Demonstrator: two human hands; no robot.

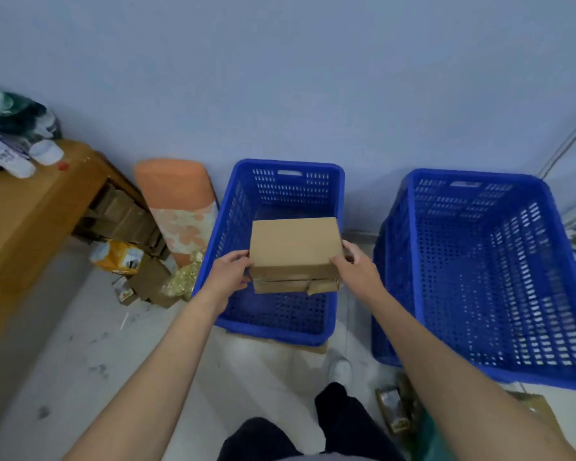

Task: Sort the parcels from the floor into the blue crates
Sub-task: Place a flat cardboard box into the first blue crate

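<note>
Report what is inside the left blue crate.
The left hand and right hand hold a stack of cardboard boxes over the left blue crate. Its near floor is bare; the rest hides under the stack.

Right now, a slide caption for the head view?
Left hand and right hand hold stacked boxes over the left crate.

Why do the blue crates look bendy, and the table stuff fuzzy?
Head view: the wide-angle lens bows the left crate and right crate; head view: bottles on the table sit at the blurry edge, while the boxes in the middle look sharper.
</note>
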